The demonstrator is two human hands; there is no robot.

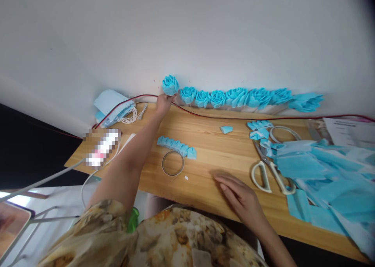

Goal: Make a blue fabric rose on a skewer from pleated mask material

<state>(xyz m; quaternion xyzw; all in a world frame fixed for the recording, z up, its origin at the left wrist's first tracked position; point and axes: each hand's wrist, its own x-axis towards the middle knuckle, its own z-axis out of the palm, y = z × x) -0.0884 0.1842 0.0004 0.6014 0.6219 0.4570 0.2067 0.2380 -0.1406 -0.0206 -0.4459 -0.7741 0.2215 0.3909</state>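
Note:
At the back of the table, my left hand point(164, 103) is closed just beneath a blue handmade flower point(170, 84), holding it upright against the wall. To its right stands a row of similar blue flowers point(218, 98). My right hand point(238, 194) hovers near or rests on the front edge, fingers stretched out and holding nothing. Between my arms lie a strip of folded blue petals point(176, 145) and a roll of thin tape or wire point(173, 164). A single blue petal piece point(226, 129) lies farther back.
Scissors with white handles point(265, 161) lie right of my right hand, beside a heap of blue cloth sheets point(328, 177). A white ring point(284, 134) is behind them. A red-black cable point(199, 114) runs along the wall. Folded blue sheets point(113, 105) and white cords point(129, 116) sit back left.

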